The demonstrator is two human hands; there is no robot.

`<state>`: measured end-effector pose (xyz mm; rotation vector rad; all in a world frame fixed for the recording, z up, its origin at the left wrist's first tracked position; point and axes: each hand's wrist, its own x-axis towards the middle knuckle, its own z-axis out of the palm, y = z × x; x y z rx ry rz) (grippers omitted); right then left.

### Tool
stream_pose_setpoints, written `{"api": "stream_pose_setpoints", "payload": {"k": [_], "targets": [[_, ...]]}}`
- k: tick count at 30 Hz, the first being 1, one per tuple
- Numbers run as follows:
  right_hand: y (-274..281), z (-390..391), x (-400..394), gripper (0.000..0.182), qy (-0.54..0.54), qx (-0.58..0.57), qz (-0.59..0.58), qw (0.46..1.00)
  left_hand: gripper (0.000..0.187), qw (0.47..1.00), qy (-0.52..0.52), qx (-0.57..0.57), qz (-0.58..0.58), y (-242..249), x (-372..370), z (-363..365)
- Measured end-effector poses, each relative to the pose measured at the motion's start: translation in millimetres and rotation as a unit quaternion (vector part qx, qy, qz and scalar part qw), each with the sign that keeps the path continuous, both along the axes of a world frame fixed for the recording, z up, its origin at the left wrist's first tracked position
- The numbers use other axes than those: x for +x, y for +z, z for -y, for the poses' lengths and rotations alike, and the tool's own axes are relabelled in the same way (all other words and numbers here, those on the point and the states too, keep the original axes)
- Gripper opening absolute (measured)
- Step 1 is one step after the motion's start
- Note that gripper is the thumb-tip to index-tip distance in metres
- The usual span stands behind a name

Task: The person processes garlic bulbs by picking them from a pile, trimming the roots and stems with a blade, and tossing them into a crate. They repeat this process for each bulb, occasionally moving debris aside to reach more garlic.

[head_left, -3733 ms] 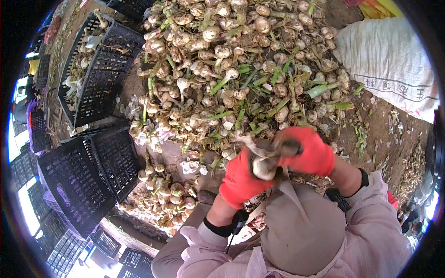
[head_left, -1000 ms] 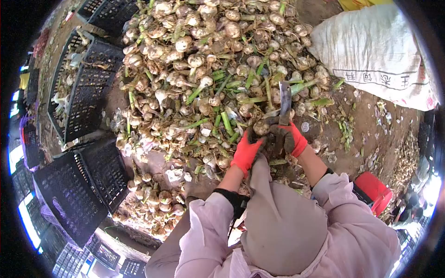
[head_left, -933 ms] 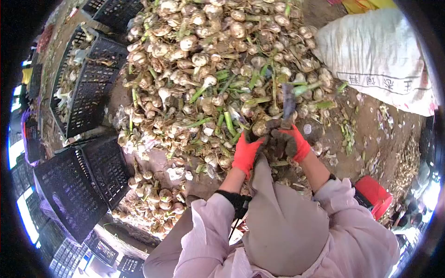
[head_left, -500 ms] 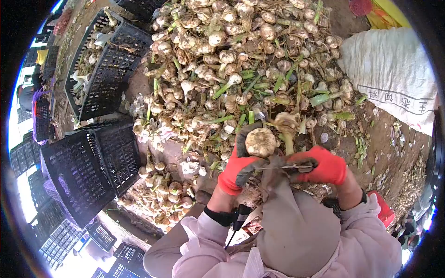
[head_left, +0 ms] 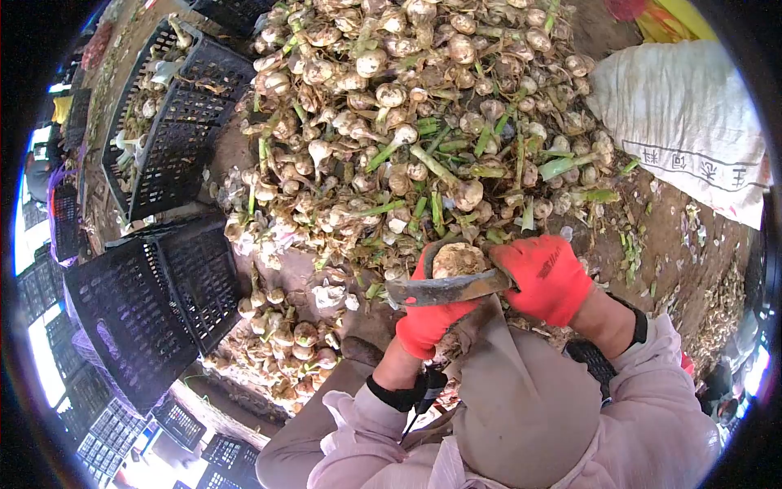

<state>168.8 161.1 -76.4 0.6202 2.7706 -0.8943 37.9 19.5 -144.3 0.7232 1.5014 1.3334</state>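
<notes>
My left hand (head_left: pixel 430 323), in a red and dark work glove, is wrapped round a pale, dirt-streaked garlic bulb (head_left: pixel 458 258). A broad, slightly curved knife (head_left: pixel 450 289) is gripped in my right hand (head_left: pixel 550 281), which wears a matching glove. Its dark blade lies across the near side of the bulb, overlapping it and the left glove. Just beyond both hands spreads a large heap of garlic (head_left: pixel 371 63) with stalks and green leaves. The fingertips under the bulb are hidden by the blade.
Black plastic crates (head_left: pixel 130 306) stand at the left, one (head_left: pixel 183 122) holding garlic. A smaller garlic pile (head_left: pixel 285 346) lies beside my leg. At the right is a white woven sack (head_left: pixel 680 106), with scraps scattered over the bare ground (head_left: pixel 692 261).
The knife has turned from edge-on to broadside and moved across in front of the bulb. My right hand has moved closer to the left, which has dropped slightly with the bulb.
</notes>
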Motion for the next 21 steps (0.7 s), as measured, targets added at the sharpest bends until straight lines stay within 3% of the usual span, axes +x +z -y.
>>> {"api": "stream_pose_setpoints", "payload": {"k": [4, 6, 7, 9, 10, 11, 12, 15, 16, 19, 20, 21], "targets": [[-16, -4, 9, 0.043, -0.011, -0.019, 0.013, 1.000, 0.071, 0.998, 0.015, -0.011, -0.052, 2, 12, 0], [-22, -5, 10, 0.034, -0.023, -0.034, -0.021, 0.999, 0.070, 0.997, -0.001, -0.018, -0.079, 4, 14, 1], [-27, -5, 11, 0.030, -0.028, -0.042, -0.038, 0.998, 0.069, 0.999, 0.024, -0.031, -0.019, 3, 16, 3], [-46, -7, 17, 0.030, -0.114, -0.058, 0.054, 0.990, 0.067, 0.991, 0.074, -0.056, 0.099, 1, 20, 9], [-58, -10, 21, 0.030, -0.156, -0.067, 0.098, 0.980, 0.069, 0.973, 0.089, -0.029, 0.210, 24, 17, 14], [-77, -30, 43, 0.031, -0.234, -0.029, 0.120, 0.964, 0.073, 0.967, 0.054, 0.002, 0.250, 38, 10, 21], [-91, -48, 61, 0.031, -0.301, 0.009, 0.143, 0.943, 0.077, 0.962, 0.010, 0.038, 0.270, 41, 4, 29], [-45, -33, 47, 0.031, -0.330, -0.055, 0.052, 0.941, 0.088, 0.976, -0.007, 0.077, 0.201, 44, -11, 17], [-36, -28, 39, 0.029, -0.301, -0.025, 0.029, 0.953, 0.090, 0.969, 0.005, 0.047, 0.244, 46, -12, 10], [-6, -34, 18, 0.028, -0.372, -0.108, -0.016, 0.922, 0.083, 0.998, -0.055, -0.040, 0.012, 48, -12, -5], [-3, -38, 16, 0.028, -0.361, -0.096, -0.059, 0.926, 0.069, 0.985, -0.101, -0.003, -0.142, 46, -10, -6], [2, -41, 13, 0.029, -0.304, -0.102, -0.031, 0.947, 0.067, 0.946, -0.187, 0.007, -0.266, 46, -8, -11]]}}
